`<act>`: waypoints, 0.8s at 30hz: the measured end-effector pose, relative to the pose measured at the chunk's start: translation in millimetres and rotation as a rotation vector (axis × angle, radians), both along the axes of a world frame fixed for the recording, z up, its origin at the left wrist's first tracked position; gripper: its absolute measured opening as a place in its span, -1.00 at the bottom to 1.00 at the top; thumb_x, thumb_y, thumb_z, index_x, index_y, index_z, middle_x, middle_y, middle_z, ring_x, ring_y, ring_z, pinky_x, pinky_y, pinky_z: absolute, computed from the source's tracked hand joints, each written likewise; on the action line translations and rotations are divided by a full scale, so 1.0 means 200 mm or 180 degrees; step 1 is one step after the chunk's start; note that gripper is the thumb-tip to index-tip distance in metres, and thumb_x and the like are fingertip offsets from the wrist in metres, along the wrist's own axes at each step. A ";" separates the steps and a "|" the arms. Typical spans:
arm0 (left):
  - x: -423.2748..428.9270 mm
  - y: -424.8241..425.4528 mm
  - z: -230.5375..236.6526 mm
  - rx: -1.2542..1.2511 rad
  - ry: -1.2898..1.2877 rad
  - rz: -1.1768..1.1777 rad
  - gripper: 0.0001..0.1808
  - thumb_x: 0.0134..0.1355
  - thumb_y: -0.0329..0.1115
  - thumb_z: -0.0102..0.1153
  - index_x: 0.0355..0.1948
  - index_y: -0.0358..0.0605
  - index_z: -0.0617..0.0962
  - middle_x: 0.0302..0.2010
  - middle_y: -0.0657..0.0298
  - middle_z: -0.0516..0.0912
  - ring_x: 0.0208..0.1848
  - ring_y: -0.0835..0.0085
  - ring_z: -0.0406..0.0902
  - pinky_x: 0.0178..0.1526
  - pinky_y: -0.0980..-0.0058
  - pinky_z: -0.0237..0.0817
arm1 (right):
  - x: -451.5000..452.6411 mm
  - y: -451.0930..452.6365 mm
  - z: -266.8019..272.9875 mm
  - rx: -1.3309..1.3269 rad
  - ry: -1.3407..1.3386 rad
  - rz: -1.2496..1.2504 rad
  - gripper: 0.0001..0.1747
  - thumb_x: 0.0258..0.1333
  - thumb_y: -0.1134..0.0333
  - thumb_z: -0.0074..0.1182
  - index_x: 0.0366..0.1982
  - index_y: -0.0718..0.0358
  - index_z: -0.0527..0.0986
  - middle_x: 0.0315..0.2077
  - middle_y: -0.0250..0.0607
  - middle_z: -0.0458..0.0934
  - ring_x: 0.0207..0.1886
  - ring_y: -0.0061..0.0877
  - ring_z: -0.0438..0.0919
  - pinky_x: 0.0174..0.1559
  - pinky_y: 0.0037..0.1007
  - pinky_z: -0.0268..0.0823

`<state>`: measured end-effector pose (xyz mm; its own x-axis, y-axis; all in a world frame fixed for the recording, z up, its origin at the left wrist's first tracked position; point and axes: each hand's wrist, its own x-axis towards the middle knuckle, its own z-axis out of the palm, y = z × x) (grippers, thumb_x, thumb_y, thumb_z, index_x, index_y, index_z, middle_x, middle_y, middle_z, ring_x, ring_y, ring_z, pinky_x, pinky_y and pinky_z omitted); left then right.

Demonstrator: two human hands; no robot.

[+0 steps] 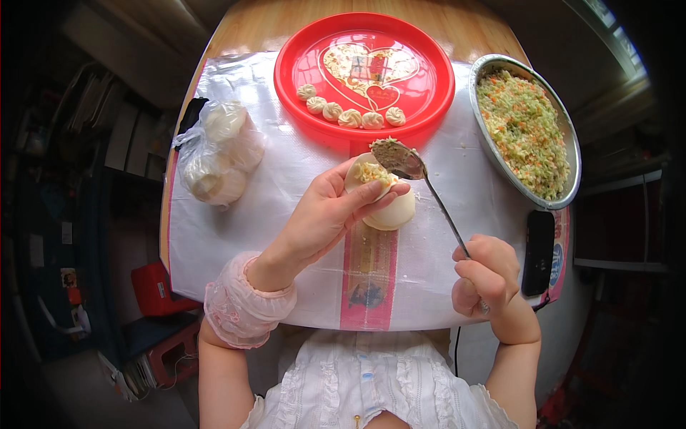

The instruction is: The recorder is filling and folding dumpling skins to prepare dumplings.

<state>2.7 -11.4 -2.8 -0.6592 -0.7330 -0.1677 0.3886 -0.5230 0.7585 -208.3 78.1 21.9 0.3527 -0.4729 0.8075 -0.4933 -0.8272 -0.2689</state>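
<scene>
My left hand [343,206] holds a round dough wrapper [355,170], cupped, with a small heap of chopped vegetable filling [372,172] on it. A metal spoon [447,214] is gripped by its handle in my right hand [485,279]. The spoon's bowl, with bits of filling stuck to it, is just over the wrapper's far right edge; whether they touch I cannot tell. Below my left fingers lies a stack of dough wrappers [394,212], partly covered by the hand. Several pleated buns [350,118] form a curved row on the red tray [445,80] beyond.
A metal bowl [578,171] heaped with filling stands at the right. Near it lies a black phone [538,252] with a cable at the table edge. Clear plastic bags with pale rounds [220,155] sit at the left. White woven plastic sheeting [230,263] covers the table.
</scene>
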 end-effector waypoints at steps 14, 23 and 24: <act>0.01 -0.01 -0.01 -0.0003 0.0157 -0.0007 -0.58 0.39 -0.45 -0.02 0.24 -0.31 0.31 0.15 0.12 0.50 0.17 0.39 0.50 0.27 0.46 0.33 | -0.03 0.00 0.00 0.0223 0.0003 0.0099 -0.51 -0.51 0.67 0.03 -0.29 0.37 0.38 -0.60 -0.19 0.41 -0.69 -0.43 0.36 -0.66 -0.44 0.25; 0.01 -0.01 0.00 -0.0085 -0.0060 -0.0115 -0.55 0.34 -0.48 0.05 0.24 -0.31 0.32 0.20 0.04 0.46 0.23 0.36 0.44 0.30 0.44 0.29 | 0.00 0.00 -0.02 0.0256 0.0087 0.0269 -0.50 -0.54 0.68 0.04 -0.30 0.38 0.37 -0.59 -0.19 0.39 -0.70 -0.45 0.32 -0.68 -0.44 0.18; 0.01 -0.01 0.00 -0.0119 -0.0031 -0.0117 -0.55 0.34 -0.47 0.05 0.23 -0.31 0.33 0.19 0.06 0.47 0.23 0.37 0.44 0.30 0.45 0.30 | 0.00 -0.01 -0.01 0.0216 0.0078 0.0254 -0.51 -0.53 0.69 0.03 -0.31 0.38 0.37 -0.60 -0.19 0.38 -0.70 -0.45 0.31 -0.69 -0.44 0.17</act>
<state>4.5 -13.0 -2.9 -0.6843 -0.7142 -0.1471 0.3622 -0.5081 0.7814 -208.9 77.1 19.1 0.4107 -0.4958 0.7652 -0.4337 -0.8445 -0.3144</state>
